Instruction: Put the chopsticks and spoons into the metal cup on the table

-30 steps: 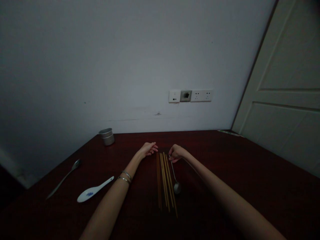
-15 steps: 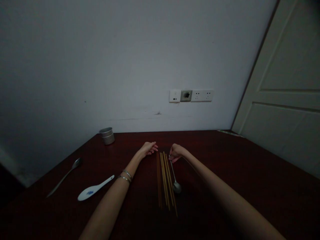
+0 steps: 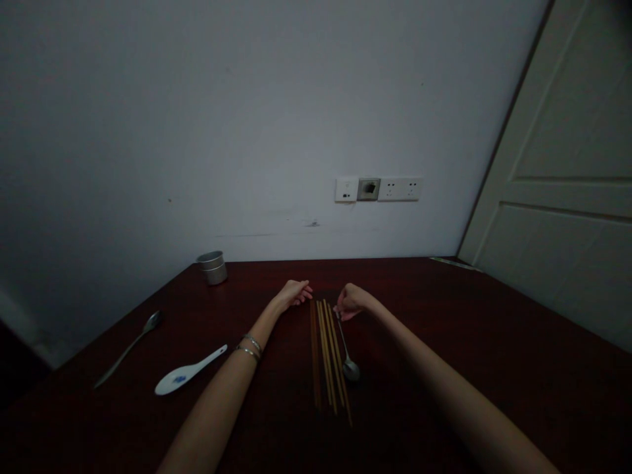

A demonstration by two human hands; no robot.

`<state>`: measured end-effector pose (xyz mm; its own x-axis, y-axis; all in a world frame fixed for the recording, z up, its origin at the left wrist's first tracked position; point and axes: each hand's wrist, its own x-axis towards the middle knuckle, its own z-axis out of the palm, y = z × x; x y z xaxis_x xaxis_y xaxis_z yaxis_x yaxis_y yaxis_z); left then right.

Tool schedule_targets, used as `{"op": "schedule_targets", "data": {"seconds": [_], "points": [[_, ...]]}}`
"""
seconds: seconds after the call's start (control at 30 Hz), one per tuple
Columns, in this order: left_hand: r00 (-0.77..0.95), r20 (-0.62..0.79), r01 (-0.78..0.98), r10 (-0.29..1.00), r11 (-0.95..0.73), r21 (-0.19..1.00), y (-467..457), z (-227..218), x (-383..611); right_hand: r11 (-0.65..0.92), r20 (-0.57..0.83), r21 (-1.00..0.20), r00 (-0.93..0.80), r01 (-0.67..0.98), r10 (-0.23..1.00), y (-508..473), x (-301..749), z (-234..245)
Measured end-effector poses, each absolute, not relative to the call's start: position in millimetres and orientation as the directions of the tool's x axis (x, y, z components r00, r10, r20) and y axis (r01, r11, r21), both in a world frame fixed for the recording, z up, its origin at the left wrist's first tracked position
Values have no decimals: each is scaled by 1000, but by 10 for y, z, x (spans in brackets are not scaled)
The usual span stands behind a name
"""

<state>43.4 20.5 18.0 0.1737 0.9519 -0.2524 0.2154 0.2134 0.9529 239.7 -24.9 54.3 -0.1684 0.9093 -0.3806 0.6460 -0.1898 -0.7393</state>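
Several chopsticks (image 3: pixel 330 355) lie side by side on the dark red table, pointing away from me; the reddish-brown ones are on the left, the lighter ones on the right. Just right of them is a metal spoon (image 3: pixel 350 368), its bowl towards me. My right hand (image 3: pixel 350 301) pinches the far end of that spoon's handle. At the far left tip of the chopsticks rests my left hand (image 3: pixel 295 292), fingers loosely apart and holding nothing. A white spoon (image 3: pixel 182 377) with a blue mark lies left of my left forearm.
Another metal spoon (image 3: pixel 131 347) lies at the far left of the table (image 3: pixel 444 309). A metal cup (image 3: pixel 213 268) stands near the back left corner. Behind the table is a wall with sockets (image 3: pixel 399 189); a pale door (image 3: pixel 557 178) stands on the right.
Almost nothing differs. Both hands, the chopsticks and the spoons keep their places, with only a very slight shift of the whole view.
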Motion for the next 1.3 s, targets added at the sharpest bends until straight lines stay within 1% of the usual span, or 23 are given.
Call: {"op": "schedule_targets", "data": {"seconds": [0.1, 0.23, 0.37, 0.47, 0.7, 0.93, 1.1, 1.23, 1.3], "points": [[169, -240, 233, 956, 198, 952, 200, 178, 438, -155, -353, -691, -143, 706, 925, -310, 2365, 560], [155, -225, 262, 962, 180, 948, 212, 159, 441, -82, -332, -663, -195, 744, 923, -418, 2287, 556], [170, -209, 250, 963, 163, 954, 234, 132, 430, -109, -362, -645, -177, 756, 915, -458, 2216, 527], [170, -207, 235, 963, 164, 958, 234, 134, 428, -105, -354, -640, -170, 761, 920, -428, 2191, 494], [138, -236, 255, 962, 196, 947, 162, 218, 460, -111, -364, -599, -147, 793, 920, -332, 2140, 418], [139, -237, 247, 962, 198, 949, 143, 234, 467, -90, -342, -602, -154, 794, 927, -299, 2138, 387], [146, -229, 233, 962, 191, 953, 152, 217, 466, -46, -279, -585, -147, 810, 949, -329, 2146, 406], [139, -212, 258, 967, 171, 951, 183, 180, 457, -63, -299, -626, -165, 777, 940, -360, 2213, 478], [141, -205, 265, 969, 163, 950, 200, 158, 452, -53, -280, -640, -167, 767, 945, -346, 2302, 509]]}}
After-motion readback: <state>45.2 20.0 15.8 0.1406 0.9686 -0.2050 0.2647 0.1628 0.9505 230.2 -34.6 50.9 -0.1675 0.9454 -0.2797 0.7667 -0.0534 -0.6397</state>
